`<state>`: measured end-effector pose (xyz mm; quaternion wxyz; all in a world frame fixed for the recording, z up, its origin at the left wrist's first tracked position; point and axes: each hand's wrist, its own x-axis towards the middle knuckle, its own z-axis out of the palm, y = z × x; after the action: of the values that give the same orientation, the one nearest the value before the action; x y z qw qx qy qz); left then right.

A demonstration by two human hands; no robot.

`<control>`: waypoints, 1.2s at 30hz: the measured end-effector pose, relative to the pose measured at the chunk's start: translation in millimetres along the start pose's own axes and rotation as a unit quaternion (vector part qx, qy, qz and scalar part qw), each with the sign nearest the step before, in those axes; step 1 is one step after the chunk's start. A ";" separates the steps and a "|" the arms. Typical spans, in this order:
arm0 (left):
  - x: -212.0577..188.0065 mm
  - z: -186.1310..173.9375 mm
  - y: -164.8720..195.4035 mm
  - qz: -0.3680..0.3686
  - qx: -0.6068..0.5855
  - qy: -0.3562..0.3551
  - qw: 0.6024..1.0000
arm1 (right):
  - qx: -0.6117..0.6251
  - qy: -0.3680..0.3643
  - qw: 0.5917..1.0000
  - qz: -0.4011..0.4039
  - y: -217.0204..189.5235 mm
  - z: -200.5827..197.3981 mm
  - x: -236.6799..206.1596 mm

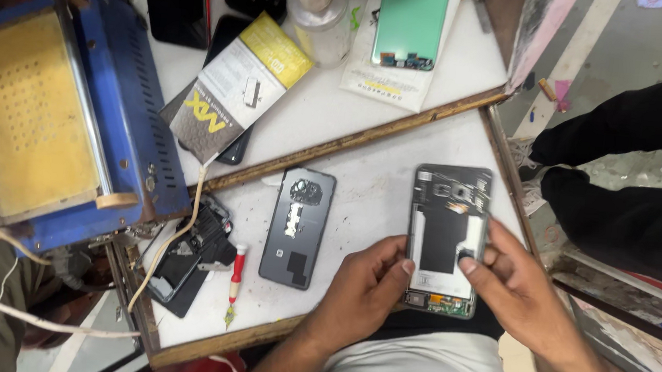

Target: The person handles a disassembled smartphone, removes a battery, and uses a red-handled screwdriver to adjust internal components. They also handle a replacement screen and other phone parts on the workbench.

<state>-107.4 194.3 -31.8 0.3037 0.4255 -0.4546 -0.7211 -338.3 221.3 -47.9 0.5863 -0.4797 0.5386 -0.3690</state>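
Note:
An opened phone (448, 220) with its back cover off shows a black battery area and a green circuit board at its lower end. My left hand (362, 288) grips its lower left edge. My right hand (510, 285) holds its right side, with the thumb pressing on the black inner part. To the left, a dark grey phone back cover (299, 227) lies on the white table (371, 181), inner side up.
A red-handled screwdriver (236, 277) lies beside dark phone parts (189, 257) near the front left edge. A blue machine with a yellow pad (42, 113) stands at left. A grey and yellow package (236, 86), a green phone back (412, 17), a clear bottle (315, 1) lie farther back. Another person's dark-clothed legs (635, 181) are at right.

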 end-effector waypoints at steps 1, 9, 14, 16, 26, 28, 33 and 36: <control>-4.8 1.9 0.6 0.016 0.045 0.022 0.999 | 0.050 -0.027 0.998 0.008 8.1 3.0 0.7; 7.8 8.2 16.6 0.030 0.224 0.115 0.967 | 0.126 -0.048 0.991 0.013 42.7 -0.9 3.8; 1.8 -5.1 27.6 0.033 0.102 0.019 0.994 | 0.136 -0.034 0.990 0.007 50.2 -2.2 5.5; 7.0 -3.0 23.6 0.043 0.167 0.079 0.982 | 0.122 -0.046 0.991 0.042 49.3 -3.0 6.8; 18.1 -12.8 13.1 0.030 0.067 0.025 0.997 | 0.136 -0.030 0.989 0.039 27.9 3.1 14.9; 13.1 -13.0 14.3 0.052 0.084 0.039 0.994 | 0.106 -0.036 0.992 0.051 27.3 2.9 15.7; 20.3 2.2 11.1 0.130 0.232 0.154 0.952 | 0.074 -0.044 0.994 0.059 30.0 4.2 14.6; 31.5 7.7 12.3 0.058 0.269 0.186 0.943 | 0.047 -0.059 0.997 0.015 30.6 5.7 13.1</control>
<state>-127.9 166.4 -29.5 0.2983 0.5912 -0.5908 -0.4609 -333.3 218.0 -81.1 0.6443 -0.4645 0.4921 -0.3562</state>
